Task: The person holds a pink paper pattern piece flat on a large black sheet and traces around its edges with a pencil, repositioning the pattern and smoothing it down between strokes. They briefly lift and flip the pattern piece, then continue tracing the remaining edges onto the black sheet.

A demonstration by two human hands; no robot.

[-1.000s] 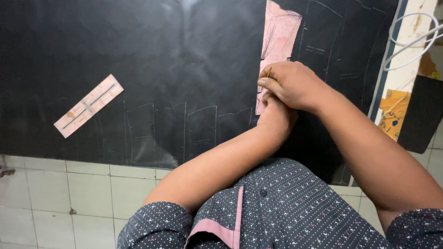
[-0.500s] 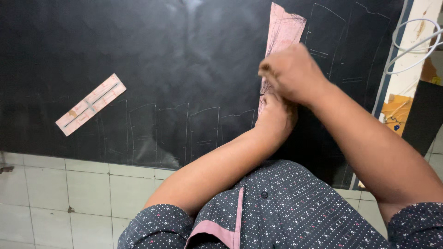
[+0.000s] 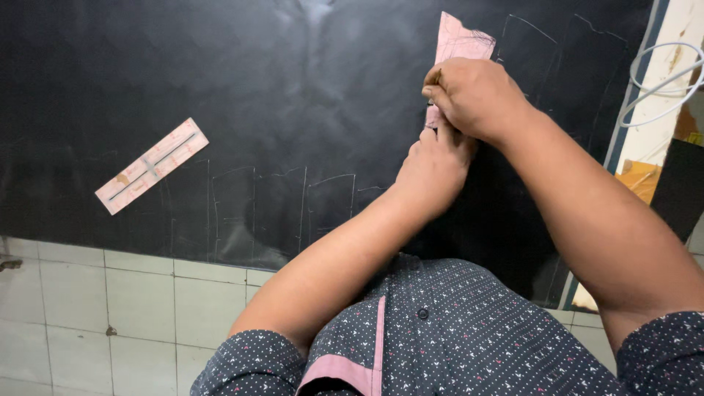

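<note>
Closely held: pink pattern piece being traced on dark cloth

Nearest to me, item one: the person's dotted navy shirt [image 3: 455,330] with a pink placket, filling the lower edge. Beneath it runs a strip of pale tiled floor [image 3: 110,308].

Item two: the left hand [image 3: 434,170], reaching across and lying flat on the lower end of the pink pattern piece [image 3: 458,40]. Its fingers are pressed together and down on the card, as far as I can see; their tips are hidden under the other hand.

Item three: the right hand [image 3: 473,95], just above and touching the left. Its fingers are curled in a tight pinch at the card's left edge. Something small is gripped there, likely chalk, though I cannot tell for certain.

Handling note, my judgement: the flat hand should bear down firmly so the card does not creep, and the marking tip should ride against the card's edge in one steady stroke, matching the neat outlines already on the cloth.

Item four: the black fabric [image 3: 293,110], spread wide, carrying a row of faint chalk outlines [image 3: 279,205].

Item five: a long pink rectangular template [image 3: 152,166], lying at a slant well apart to the left, a dark cross-shaped line on its face.

Item six, far right: a white wire loop [image 3: 660,81] and an orange-yellow printed sheet [image 3: 636,180] beyond the cloth's edge.
</note>
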